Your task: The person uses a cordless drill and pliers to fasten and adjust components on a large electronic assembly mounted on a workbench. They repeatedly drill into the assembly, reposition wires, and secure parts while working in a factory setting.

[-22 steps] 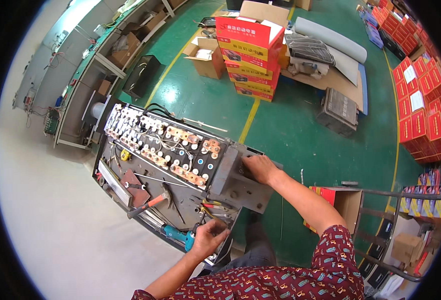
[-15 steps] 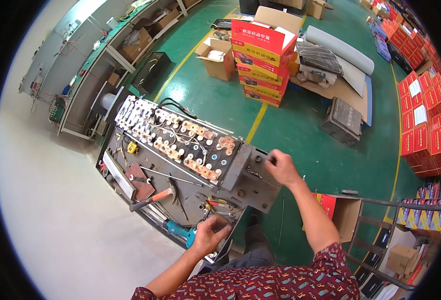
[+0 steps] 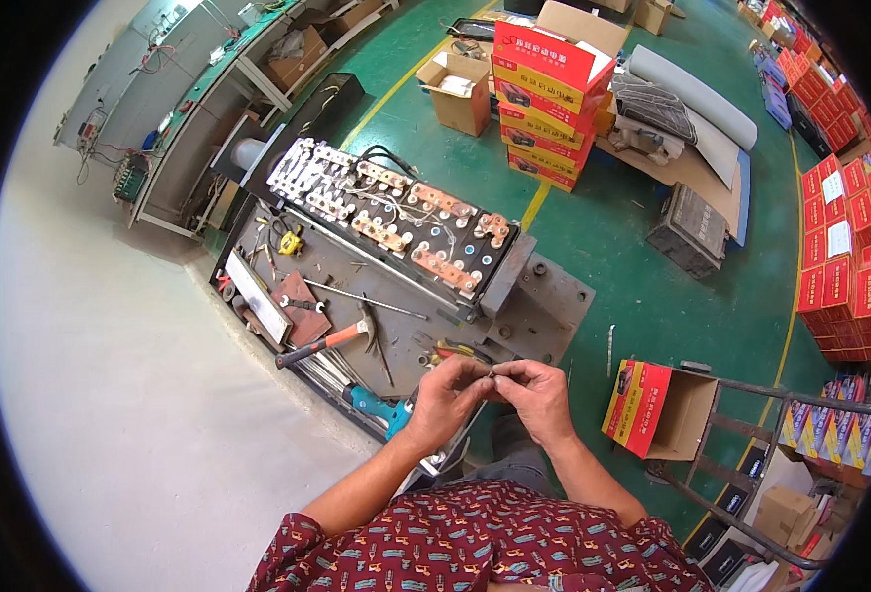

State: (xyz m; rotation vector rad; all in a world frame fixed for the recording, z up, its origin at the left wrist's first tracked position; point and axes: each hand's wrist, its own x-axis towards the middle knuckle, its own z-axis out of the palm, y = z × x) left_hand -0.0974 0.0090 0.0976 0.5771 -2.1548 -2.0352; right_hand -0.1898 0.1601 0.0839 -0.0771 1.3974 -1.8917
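My left hand (image 3: 443, 403) and my right hand (image 3: 540, 403) meet in front of me at the near end of a metal workbench (image 3: 348, 268). Both have thumb and fingers pinched together on a tiny dark piece (image 3: 492, 375), too small to name. Pliers with yellow and red handles (image 3: 460, 349) lie just beyond my left fingers. A teal power tool (image 3: 368, 402) is left of that hand. Farther off, a long battery pack (image 3: 442, 240) with copper connecting bars (image 3: 443, 200), white caps and loose wires rests against a steel end bracket (image 3: 506, 278).
On the bench lie an orange-handled claw hammer (image 3: 329, 342), a long metal rod (image 3: 376, 298), a reddish plate (image 3: 300, 308) and a yellow tape measure (image 3: 291, 242). To the right, an open red carton (image 3: 643, 409) stands beside a metal trolley frame (image 3: 800, 403). Stacked red boxes (image 3: 544, 109) stand ahead.
My right hand has come back from the bracket end of the bench to my left hand, which has moved slightly up and right. The fingertips now meet. The view has shifted.
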